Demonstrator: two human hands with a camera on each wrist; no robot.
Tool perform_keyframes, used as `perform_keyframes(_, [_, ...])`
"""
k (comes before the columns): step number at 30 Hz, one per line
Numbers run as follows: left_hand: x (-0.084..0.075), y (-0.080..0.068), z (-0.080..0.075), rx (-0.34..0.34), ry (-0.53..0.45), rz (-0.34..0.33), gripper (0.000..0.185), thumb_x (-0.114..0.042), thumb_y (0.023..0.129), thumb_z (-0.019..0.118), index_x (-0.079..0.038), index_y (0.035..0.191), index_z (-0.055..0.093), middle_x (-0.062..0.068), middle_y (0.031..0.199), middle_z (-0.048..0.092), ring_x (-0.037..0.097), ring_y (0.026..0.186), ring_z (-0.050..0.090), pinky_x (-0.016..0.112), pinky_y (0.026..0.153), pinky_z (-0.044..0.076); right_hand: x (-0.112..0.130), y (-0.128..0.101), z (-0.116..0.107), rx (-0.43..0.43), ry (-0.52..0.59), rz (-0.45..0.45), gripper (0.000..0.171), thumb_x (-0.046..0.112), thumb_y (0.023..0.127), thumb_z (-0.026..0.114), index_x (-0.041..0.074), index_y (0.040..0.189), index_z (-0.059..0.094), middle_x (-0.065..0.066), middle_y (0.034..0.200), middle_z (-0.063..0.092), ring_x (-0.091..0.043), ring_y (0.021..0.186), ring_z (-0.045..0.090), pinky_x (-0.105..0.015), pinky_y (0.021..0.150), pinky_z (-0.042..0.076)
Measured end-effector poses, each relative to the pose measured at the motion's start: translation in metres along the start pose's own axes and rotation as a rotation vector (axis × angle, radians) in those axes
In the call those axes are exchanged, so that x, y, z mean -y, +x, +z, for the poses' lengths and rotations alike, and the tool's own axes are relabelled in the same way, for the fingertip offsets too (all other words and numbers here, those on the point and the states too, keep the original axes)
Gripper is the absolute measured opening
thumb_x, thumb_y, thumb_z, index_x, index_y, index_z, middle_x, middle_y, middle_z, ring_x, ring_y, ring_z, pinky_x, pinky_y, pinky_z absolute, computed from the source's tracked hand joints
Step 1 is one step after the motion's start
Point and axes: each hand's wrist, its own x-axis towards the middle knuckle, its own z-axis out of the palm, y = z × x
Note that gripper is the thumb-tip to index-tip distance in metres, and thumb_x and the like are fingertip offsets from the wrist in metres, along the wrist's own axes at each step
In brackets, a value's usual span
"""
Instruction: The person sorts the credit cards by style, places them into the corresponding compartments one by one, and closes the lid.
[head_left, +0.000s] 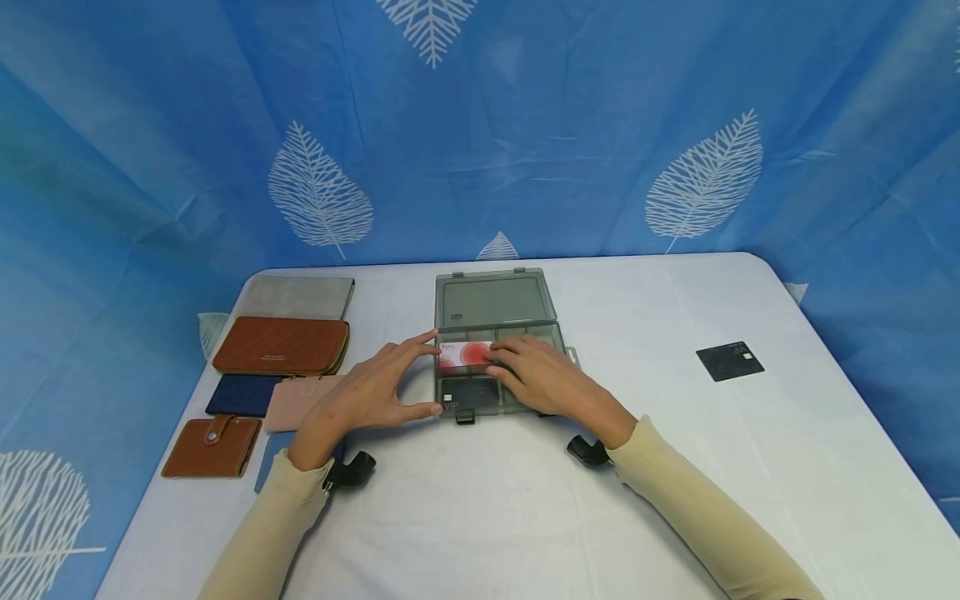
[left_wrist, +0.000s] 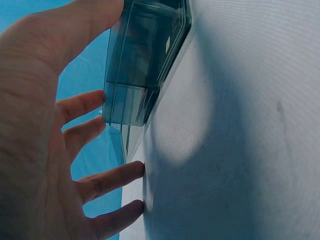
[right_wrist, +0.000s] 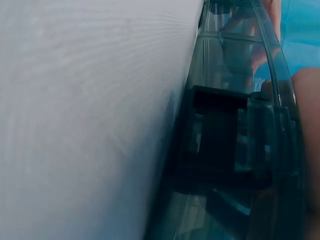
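Observation:
A translucent grey-green compartment box (head_left: 534, 410) lies on the table, its lid (head_left: 495, 300) swung back behind it. My right hand (head_left: 542, 375) reaches over the box and pinches the right end of a white-and-red card (head_left: 459, 356) in the left column. In front of that card, a black VIP card (head_left: 468, 392) lies in a near compartment. My left hand (head_left: 378, 387) is spread along the left side, thumb by the near corner. In the left wrist view, its fingertips (left_wrist: 98, 101) meet the wall of the box.
At left lie several wallets: a grey one (head_left: 300, 296), a brown zip wallet (head_left: 281, 346), a navy one (head_left: 243, 394), a pink one (head_left: 300, 402), a blue one (head_left: 272, 458) and a brown snap wallet (head_left: 210, 447). A black chip card (head_left: 730, 361) lies at right.

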Motion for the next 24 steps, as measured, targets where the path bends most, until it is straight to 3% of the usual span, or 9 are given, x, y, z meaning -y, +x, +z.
perform_keyframes(6, [0.002, -0.001, 0.000, -0.009, -0.001, 0.006, 0.090, -0.062, 0.088, 0.082, -0.020, 0.162, 0.049, -0.003, 0.179, 0.025, 0.038, 0.152, 0.044, 0.069, 0.111, 0.046, -0.002, 0.001, -0.006, 0.033, 0.043, -0.006, 0.049, 0.037, 0.117, 0.049, 0.008, 0.154, 0.059, -0.015, 0.156, 0.057, -0.038, 0.147, 0.052, -0.057, 0.123, 0.038])
perform_keyframes(15, [0.002, 0.000, 0.000, -0.017, 0.005, 0.029, 0.090, -0.061, 0.089, 0.082, -0.020, 0.161, 0.049, -0.002, 0.179, 0.025, 0.038, 0.151, 0.044, 0.068, 0.111, 0.046, -0.025, -0.011, -0.036, -0.035, 0.218, 0.023, 0.048, 0.031, 0.111, 0.063, 0.010, 0.154, 0.059, -0.014, 0.155, 0.058, -0.038, 0.147, 0.050, -0.061, 0.119, 0.041])
perform_keyframes(24, [0.001, -0.001, -0.002, -0.019, 0.017, 0.035, 0.088, -0.060, 0.089, 0.082, -0.017, 0.160, 0.051, 0.001, 0.178, 0.027, 0.040, 0.152, 0.043, 0.069, 0.111, 0.045, -0.071, -0.053, -0.056, -0.133, 0.253, 0.081, 0.044, 0.022, 0.107, 0.070, 0.009, 0.149, 0.064, -0.015, 0.146, 0.064, -0.040, 0.136, 0.058, -0.064, 0.109, 0.047])
